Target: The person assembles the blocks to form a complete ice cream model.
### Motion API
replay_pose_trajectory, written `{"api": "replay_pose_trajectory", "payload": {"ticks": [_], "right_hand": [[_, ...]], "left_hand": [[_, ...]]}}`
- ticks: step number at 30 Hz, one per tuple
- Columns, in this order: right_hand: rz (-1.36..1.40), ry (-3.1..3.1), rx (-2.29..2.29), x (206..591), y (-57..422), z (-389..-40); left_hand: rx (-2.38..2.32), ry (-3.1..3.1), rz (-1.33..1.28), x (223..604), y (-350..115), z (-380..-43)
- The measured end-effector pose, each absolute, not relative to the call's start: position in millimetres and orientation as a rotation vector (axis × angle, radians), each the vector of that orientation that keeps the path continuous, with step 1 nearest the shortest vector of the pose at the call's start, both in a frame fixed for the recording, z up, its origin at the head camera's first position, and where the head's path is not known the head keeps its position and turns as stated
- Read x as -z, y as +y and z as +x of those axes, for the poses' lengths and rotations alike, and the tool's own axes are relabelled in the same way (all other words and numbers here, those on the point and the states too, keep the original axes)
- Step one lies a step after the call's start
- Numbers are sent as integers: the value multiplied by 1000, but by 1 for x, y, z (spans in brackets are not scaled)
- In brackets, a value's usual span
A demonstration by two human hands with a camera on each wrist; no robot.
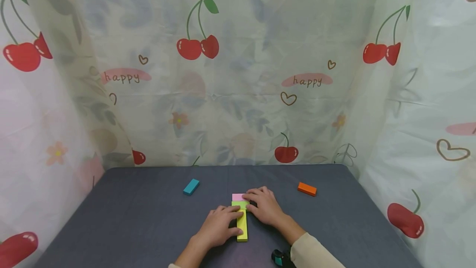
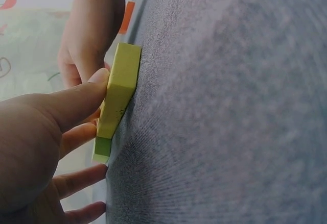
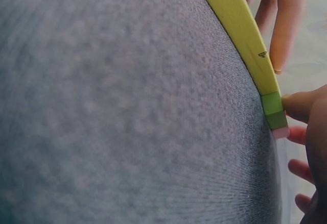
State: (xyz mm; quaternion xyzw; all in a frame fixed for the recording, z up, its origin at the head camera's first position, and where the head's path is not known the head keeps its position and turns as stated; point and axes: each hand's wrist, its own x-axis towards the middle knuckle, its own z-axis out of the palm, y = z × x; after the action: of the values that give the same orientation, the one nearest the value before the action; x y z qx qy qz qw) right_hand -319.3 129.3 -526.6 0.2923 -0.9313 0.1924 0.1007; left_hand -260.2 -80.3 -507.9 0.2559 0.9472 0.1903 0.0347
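Observation:
A yellow block (image 1: 242,228) lies lengthwise on the dark table, its far end against a green block (image 1: 238,204) set crosswise. Behind the green one, a pink block (image 1: 236,197) is partly covered by fingers. My left hand (image 1: 219,224) rests its thumb and forefinger on the yellow block, other fingertips reaching by the green one. In the left wrist view its thumb (image 2: 92,89) presses the yellow block's top. With its thumb at the green block's right end, my right hand (image 1: 265,206) touches the pink block with a forefinger. Both hands' fingers are fairly straight.
A blue block (image 1: 191,187) lies farther back on the left, an orange block (image 1: 307,189) on the right. Below the right wrist is a black device (image 1: 280,257). Printed curtain (image 1: 238,77) encloses the grey table (image 1: 148,218) at the back and sides.

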Motion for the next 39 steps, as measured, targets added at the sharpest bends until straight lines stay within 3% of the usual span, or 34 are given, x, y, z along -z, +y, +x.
{"api": "replay_pose_trajectory", "payload": {"ticks": [39], "right_hand": [[712, -2622, -672, 525, 162, -322]], "left_hand": [[-510, 2979, 774, 512, -75, -278]]}}
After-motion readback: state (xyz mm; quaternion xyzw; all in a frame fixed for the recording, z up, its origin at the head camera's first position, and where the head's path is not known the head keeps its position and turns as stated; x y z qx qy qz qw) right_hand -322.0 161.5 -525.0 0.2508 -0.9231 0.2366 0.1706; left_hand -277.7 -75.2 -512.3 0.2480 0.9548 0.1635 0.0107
